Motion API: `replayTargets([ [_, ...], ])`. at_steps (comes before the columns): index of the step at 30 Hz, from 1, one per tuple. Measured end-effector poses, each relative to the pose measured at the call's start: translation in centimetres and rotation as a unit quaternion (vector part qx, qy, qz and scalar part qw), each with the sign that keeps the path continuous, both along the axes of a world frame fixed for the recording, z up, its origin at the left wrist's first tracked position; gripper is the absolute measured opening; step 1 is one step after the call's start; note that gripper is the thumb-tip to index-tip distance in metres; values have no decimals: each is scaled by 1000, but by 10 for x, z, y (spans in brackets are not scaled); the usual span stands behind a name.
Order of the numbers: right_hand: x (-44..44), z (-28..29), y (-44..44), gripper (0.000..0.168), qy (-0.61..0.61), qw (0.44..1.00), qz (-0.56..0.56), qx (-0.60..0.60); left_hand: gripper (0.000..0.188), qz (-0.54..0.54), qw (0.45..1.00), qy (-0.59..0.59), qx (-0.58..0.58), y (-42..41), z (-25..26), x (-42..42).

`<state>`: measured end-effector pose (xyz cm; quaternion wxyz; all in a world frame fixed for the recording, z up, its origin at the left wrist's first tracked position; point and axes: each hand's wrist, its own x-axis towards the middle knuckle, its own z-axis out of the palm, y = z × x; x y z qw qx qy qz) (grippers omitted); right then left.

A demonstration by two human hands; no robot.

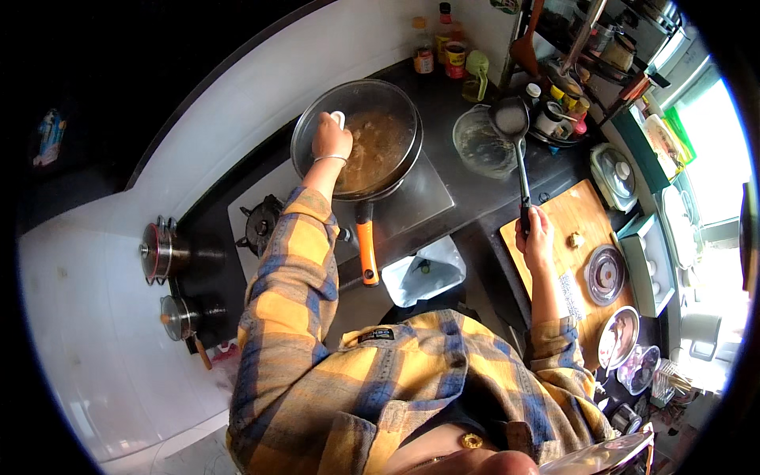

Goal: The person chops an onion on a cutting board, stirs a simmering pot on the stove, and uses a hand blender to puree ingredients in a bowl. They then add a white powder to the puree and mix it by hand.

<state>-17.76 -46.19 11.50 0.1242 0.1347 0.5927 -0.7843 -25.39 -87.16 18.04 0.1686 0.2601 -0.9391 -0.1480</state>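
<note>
My left hand (331,141) grips the pale handle (338,119) of a glass lid (306,127). That lid lies over a frying pan, a little to the left of the pan's rim; brown liquid with pieces of food (377,145) shows in the pan. The pan's orange handle (367,249) points towards me. In my right hand (537,234) is the black grip of a metal ladle (510,119). The ladle's dark bowl, with a pale patch inside, is held up beside and partly over a clear bowl (484,148). Whether they touch I cannot tell.
A wooden cutting board (570,214) on the right holds a small yellowish piece (575,240) and a round lid (604,275). Bottles (423,50) and a green-topped jug (477,74) stand behind. A second burner (262,224) and lidded pots (163,249) are at left; a lined bin (424,270) is below.
</note>
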Motion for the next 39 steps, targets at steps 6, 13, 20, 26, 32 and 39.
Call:
replayTargets([
  [6,3,-8,5,21,5,1000,-8,-6,34,2,999,-32,-11,6,-15,4],
  [13,0,-18,6,24,-1,1000,-13,13,35,-10,999,-32,-16,8,-20,6],
  [20,-19,-51,-5,26,117,946,-23,302,36,1,999,-35,-10,12,-17,7],
  [26,-30,-36,-34,39,149,797,69,582,43,9,999,-47,-7,12,-28,2],
  [32,-37,-58,-45,51,152,804,112,563,44,-21,999,-29,11,-2,-32,5],
  [39,-36,-92,-32,65,173,825,121,524,53,-98,992,60,51,-7,-29,16],
])
